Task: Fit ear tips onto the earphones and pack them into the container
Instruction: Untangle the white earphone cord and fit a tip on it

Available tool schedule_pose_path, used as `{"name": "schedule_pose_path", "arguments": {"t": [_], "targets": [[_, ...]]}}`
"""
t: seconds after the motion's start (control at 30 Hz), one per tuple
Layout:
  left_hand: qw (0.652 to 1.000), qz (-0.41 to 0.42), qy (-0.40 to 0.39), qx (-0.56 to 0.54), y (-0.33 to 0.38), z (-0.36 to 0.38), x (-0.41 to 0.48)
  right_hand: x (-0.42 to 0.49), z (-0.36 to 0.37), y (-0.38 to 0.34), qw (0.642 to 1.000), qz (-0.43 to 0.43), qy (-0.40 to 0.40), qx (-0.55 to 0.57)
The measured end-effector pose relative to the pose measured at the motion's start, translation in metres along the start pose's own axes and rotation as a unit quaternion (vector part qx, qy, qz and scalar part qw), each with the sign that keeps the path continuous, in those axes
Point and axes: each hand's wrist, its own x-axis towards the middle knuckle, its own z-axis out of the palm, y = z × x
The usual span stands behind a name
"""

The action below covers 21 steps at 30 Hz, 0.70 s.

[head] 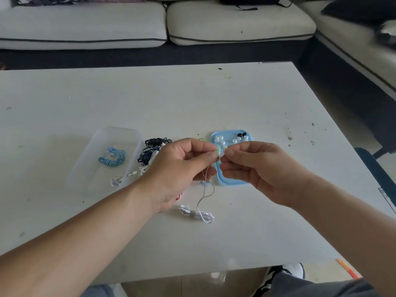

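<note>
Fingers (211,157) of our left hand (182,168) pinch a green earphone (218,149) above the desk (257,99), near the blue tray (229,181), while our right hand (257,168) pinches a clear ear tip (224,152) against it: tiny, soft, slippery silicone, we judge, best held by its skirt.

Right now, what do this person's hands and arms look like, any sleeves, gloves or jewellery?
The left hand and right hand are bare: no gloves or rings show. The left forearm and right forearm are bare too, with no sleeve, watch or band visible up to the frame's edge. Nails look short and unpainted.
</note>
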Motion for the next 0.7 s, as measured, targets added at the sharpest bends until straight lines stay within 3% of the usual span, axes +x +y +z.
{"name": "schedule_pose_path", "arguments": {"t": [0.3,0.7], "targets": [[1.000,0.016,0.014,0.017,0.001,0.001,-0.001,0.000,0.000,0.004,1.000,-0.014,-0.014,-0.006],[0.997,0.038,0.042,0.042,0.001,0.003,-0.001,-0.002,0.013,0.009,0.997,-0.072,0.042,-0.005]]}}
